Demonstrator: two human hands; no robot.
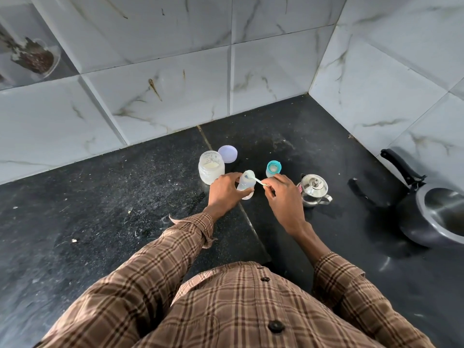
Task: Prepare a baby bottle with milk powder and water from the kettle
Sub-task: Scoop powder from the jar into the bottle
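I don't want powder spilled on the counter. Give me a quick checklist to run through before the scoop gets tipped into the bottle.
1. Bottle steadied: ok, left hand grips it.
2. Bottle mouth uncovered: ok, teal cap with teat stands apart behind.
3. Scoop over the mouth: ok, right hand pinches its handle.
4. Powder in scoop: cannot tell.
5. Powder jar open: ok, lid lies behind it.
6. Kettle ready: lid on; water inside cannot tell.
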